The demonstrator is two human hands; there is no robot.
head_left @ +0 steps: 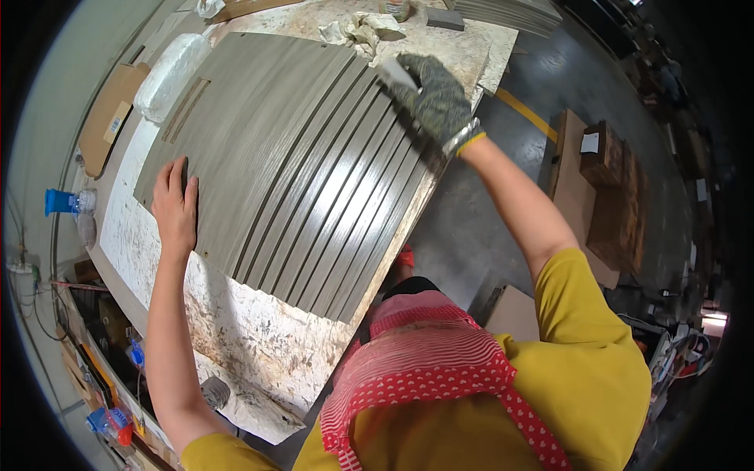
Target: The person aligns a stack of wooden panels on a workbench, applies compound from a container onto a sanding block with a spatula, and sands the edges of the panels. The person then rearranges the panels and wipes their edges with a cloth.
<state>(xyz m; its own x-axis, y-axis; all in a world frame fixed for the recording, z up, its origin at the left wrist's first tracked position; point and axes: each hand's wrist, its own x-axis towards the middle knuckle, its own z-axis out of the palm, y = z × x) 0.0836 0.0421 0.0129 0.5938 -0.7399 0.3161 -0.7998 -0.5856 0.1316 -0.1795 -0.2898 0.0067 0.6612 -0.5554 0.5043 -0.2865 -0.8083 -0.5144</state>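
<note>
Grey wood-grain panels lie in an overlapping row, their long edges stepped toward my side of the table. My left hand is bare and rests flat at the left end of the widest panel, thumb a little apart from the fingers. A grey knit glove covers my right hand, which is at the far right end of the stepped edges. Its fingers close round a small whitish pad or folded cloth; the exact kind is unclear. A narrow slot shows in the widest panel near its far left edge.
The worktable is white and stained. A white foam-like block, crumpled cloth and a dark grey block lie beyond the panels. Brown boxes stand on the floor to the right. A blue-capped bottle is at left.
</note>
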